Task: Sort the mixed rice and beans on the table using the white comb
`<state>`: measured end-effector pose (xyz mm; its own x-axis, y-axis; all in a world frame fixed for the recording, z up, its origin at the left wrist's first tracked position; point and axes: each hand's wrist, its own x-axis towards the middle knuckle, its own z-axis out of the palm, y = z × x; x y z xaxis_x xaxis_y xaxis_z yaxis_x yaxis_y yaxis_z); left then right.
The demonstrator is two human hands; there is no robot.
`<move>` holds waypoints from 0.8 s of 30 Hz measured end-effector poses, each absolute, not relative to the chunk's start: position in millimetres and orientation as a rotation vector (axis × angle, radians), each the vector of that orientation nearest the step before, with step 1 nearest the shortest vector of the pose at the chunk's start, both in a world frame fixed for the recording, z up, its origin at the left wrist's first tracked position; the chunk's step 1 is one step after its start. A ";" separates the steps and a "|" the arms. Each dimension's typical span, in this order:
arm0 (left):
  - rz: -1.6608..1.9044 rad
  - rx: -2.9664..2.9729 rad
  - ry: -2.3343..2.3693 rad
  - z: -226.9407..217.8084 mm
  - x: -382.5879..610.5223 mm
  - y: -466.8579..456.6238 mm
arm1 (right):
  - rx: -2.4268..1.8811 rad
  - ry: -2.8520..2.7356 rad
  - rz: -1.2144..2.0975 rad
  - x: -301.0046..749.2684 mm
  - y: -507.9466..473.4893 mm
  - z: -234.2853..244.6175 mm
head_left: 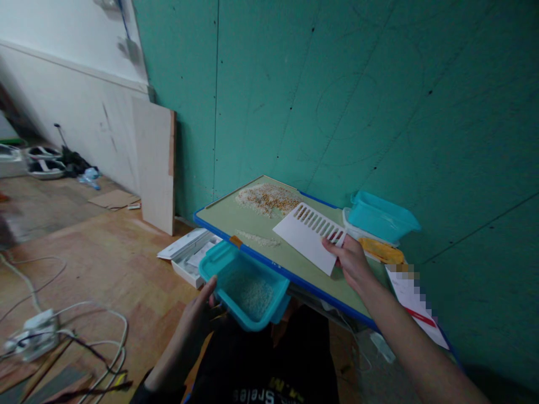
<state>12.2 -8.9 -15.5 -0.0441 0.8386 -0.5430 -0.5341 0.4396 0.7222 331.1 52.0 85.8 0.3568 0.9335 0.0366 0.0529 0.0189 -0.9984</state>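
My left hand (201, 312) grips a teal plastic box (245, 284) holding white grains, held just below the near edge of a small green table with a blue rim (236, 242). My right hand (350, 259) is closed on a white slotted scraper (309, 231), its flat edge resting on the tabletop. A thin line of white grains (257, 239) lies near the table's edge, just above the box. Farther back sits a mixed pile of white grains and yellow beans (268, 198).
A second teal box (381, 216) stacked on a white container stands at the table's back right, with a yellow cloth (381, 251) and a paper sheet (415, 303) beside it. A green wall is close behind. Cables and a power strip (36, 335) lie on the wooden floor; a white open case (189, 253) sits under the table.
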 end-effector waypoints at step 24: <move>0.997 0.364 1.078 -35.3 15.4 -7.2 | -1.360 -1.097 1.200 298.7 31.4 84.1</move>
<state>15.4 -7.2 -35.3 0.1130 0.8192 -0.5623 -0.4966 0.5367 0.6821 298.7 31.4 84.1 0.1049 0.9882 -0.1113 0.0224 -0.1142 -0.9932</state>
